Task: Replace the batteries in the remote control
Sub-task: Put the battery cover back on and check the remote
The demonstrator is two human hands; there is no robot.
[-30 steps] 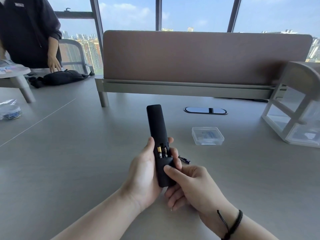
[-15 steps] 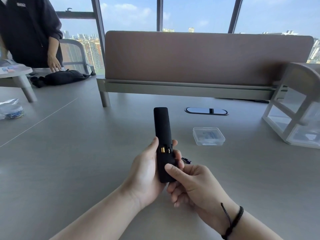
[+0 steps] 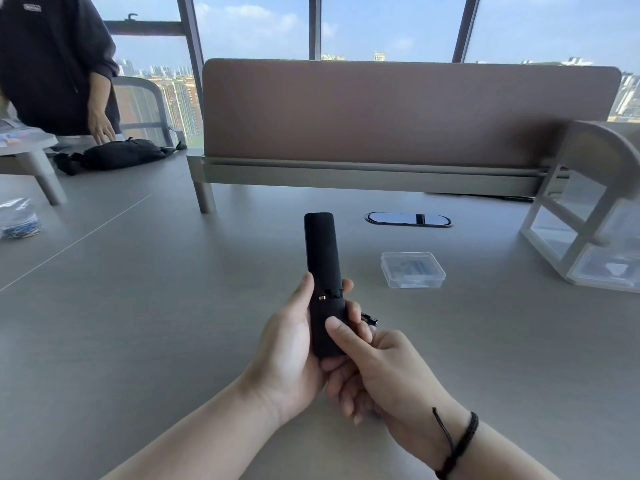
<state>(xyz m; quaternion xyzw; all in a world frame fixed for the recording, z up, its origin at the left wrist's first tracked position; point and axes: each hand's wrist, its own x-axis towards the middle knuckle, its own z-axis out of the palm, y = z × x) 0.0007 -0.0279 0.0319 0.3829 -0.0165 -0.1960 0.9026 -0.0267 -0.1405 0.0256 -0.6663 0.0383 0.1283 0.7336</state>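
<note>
A black remote control (image 3: pixel 322 258) is held back side up over the grey table (image 3: pixel 138 323). My left hand (image 3: pixel 291 355) grips its lower half, thumb on the left edge and fingertips on the right. My right hand (image 3: pixel 381 368) holds the lower end, its thumb pressing on the battery cover (image 3: pixel 327 327). The cover is nearly closed; only a thin gap with a gold battery tip (image 3: pixel 322 297) shows. A loose dark battery (image 3: pixel 370 319) lies on the table just right of my left fingertips.
A small clear plastic box (image 3: pixel 412 270) lies right of the remote. A white shelf unit (image 3: pixel 588 216) stands at the far right, a brown desk divider (image 3: pixel 398 112) behind. A person (image 3: pixel 52 64) stands at the far left by a black bag (image 3: pixel 121 154). A bag of clips (image 3: pixel 19 220) lies at the left edge.
The battery cover has slid up over the compartment, hiding most of both batteries. My right thumb moved up with it, and the remote shifted slightly right.
</note>
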